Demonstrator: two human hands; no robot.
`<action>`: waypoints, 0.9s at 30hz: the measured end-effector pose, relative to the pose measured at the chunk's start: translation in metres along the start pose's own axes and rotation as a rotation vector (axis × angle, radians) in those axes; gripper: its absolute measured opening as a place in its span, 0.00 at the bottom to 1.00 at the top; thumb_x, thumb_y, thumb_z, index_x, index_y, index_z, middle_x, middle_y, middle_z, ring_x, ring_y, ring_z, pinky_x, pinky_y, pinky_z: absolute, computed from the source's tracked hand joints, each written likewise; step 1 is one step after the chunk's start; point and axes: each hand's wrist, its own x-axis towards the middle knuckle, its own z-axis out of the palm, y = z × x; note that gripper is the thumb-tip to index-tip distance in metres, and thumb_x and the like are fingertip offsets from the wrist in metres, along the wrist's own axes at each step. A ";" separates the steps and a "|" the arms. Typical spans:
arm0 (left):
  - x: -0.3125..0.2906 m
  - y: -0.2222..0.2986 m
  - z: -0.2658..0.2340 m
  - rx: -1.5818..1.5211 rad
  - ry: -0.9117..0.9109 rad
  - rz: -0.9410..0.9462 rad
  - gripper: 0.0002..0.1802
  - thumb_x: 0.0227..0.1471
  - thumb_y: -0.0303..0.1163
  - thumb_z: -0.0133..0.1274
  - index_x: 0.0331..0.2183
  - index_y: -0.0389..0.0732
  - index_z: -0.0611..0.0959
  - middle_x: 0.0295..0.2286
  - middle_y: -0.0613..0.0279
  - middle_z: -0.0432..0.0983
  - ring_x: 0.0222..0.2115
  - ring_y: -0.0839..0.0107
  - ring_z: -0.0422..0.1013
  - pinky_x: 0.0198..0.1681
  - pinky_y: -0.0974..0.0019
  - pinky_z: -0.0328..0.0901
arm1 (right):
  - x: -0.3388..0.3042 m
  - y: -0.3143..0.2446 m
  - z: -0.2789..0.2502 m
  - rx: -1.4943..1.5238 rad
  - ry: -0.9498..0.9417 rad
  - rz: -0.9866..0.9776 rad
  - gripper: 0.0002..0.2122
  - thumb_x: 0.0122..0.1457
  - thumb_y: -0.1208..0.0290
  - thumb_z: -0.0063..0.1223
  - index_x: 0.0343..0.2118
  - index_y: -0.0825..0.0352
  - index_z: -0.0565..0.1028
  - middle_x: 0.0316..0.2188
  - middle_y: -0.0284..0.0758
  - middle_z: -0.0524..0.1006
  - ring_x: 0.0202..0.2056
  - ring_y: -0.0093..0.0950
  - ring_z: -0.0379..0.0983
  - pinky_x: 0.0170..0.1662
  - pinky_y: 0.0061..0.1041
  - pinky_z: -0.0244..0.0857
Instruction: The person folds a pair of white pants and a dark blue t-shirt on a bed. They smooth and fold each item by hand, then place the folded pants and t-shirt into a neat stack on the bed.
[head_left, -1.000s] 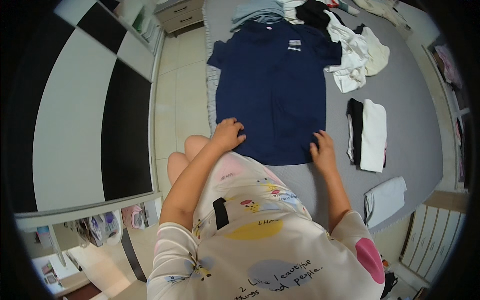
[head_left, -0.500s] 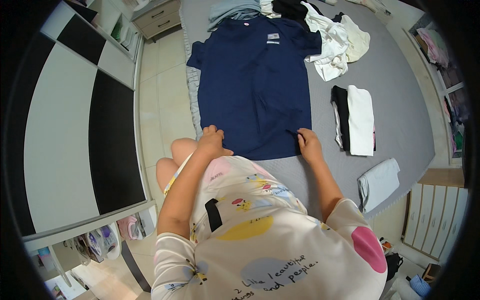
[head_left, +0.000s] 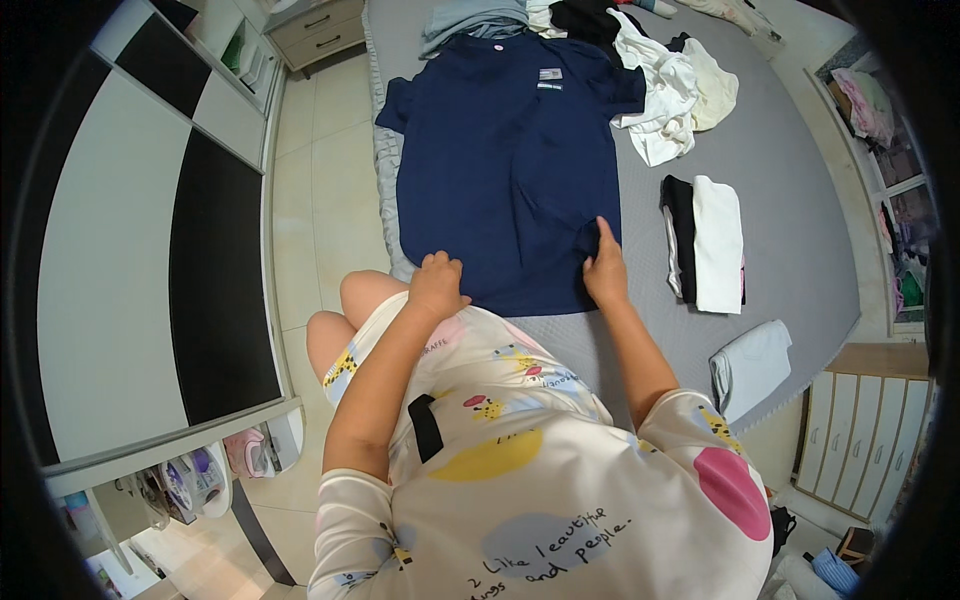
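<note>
A navy blue short-sleeved T-shirt lies spread on the bed, its collar at the far end and its hem nearest me. My left hand is at the near left corner of the hem, with fingers bent and closed on the cloth. At the lower right side of the shirt, my right hand touches the fabric. One of its digits stretches forward along the edge, apart from another beside it; the remaining fingers are partly hidden. Creases run through the cloth just left of this hand.
On the grey bed cover, folded black and white garments lie to the right, with a folded pale garment nearer. Rumpled white clothes and a grey-blue pile lie beyond the shirt. A wardrobe stands left.
My right hand has moved slightly forward along the shirt's right edge, its fingers now spread more, and the cloth there has bunched. My left hand has shifted slightly to the right.
</note>
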 end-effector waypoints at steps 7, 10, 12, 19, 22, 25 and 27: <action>0.001 -0.019 0.012 0.016 0.094 -0.060 0.13 0.36 0.27 0.57 0.31 0.37 0.77 0.34 0.51 0.69 0.39 0.54 0.66 0.41 0.58 0.66 | -0.011 0.025 -0.080 -0.018 0.278 0.193 0.32 0.35 0.89 0.45 0.51 0.65 0.65 0.24 0.36 0.65 0.30 0.34 0.64 0.37 0.31 0.60; 0.000 -0.022 0.013 -0.026 0.154 -0.087 0.09 0.40 0.22 0.50 0.30 0.37 0.77 0.33 0.51 0.68 0.38 0.54 0.66 0.39 0.58 0.66 | -0.033 0.056 -0.103 -0.174 0.224 0.087 0.24 0.34 0.89 0.45 0.40 0.66 0.72 0.25 0.37 0.67 0.31 0.37 0.64 0.37 0.32 0.60; 0.000 -0.022 0.015 -0.041 0.192 -0.100 0.09 0.41 0.22 0.49 0.30 0.38 0.78 0.33 0.51 0.68 0.37 0.54 0.66 0.39 0.58 0.65 | -0.049 0.070 -0.106 -0.255 0.160 0.007 0.22 0.34 0.90 0.45 0.37 0.66 0.72 0.27 0.36 0.67 0.31 0.36 0.65 0.38 0.31 0.61; -0.007 -0.024 0.012 -0.026 0.294 -0.069 0.09 0.42 0.22 0.48 0.30 0.38 0.78 0.32 0.52 0.69 0.37 0.55 0.66 0.38 0.59 0.65 | -0.064 0.068 -0.081 -0.262 0.078 0.016 0.20 0.37 0.86 0.51 0.39 0.68 0.71 0.35 0.41 0.69 0.41 0.41 0.65 0.44 0.35 0.61; -0.009 -0.026 0.011 -0.011 0.303 -0.134 0.09 0.41 0.23 0.50 0.30 0.38 0.79 0.34 0.51 0.68 0.38 0.54 0.66 0.40 0.58 0.64 | -0.061 0.064 -0.077 -0.233 0.081 0.041 0.25 0.38 0.84 0.52 0.45 0.68 0.68 0.42 0.43 0.68 0.46 0.42 0.63 0.50 0.34 0.59; -0.010 -0.028 0.013 0.053 0.285 -0.209 0.12 0.40 0.28 0.54 0.33 0.38 0.78 0.36 0.51 0.68 0.40 0.54 0.65 0.42 0.57 0.63 | -0.061 0.072 -0.071 -0.235 0.103 0.057 0.24 0.39 0.84 0.51 0.45 0.69 0.68 0.42 0.44 0.68 0.46 0.42 0.63 0.51 0.35 0.59; -0.007 -0.019 0.004 0.085 0.229 -0.257 0.16 0.40 0.32 0.57 0.35 0.38 0.77 0.38 0.51 0.68 0.42 0.54 0.65 0.43 0.56 0.63 | -0.061 0.076 -0.071 -0.242 0.087 0.074 0.24 0.39 0.84 0.51 0.45 0.69 0.68 0.42 0.43 0.69 0.46 0.42 0.64 0.51 0.35 0.59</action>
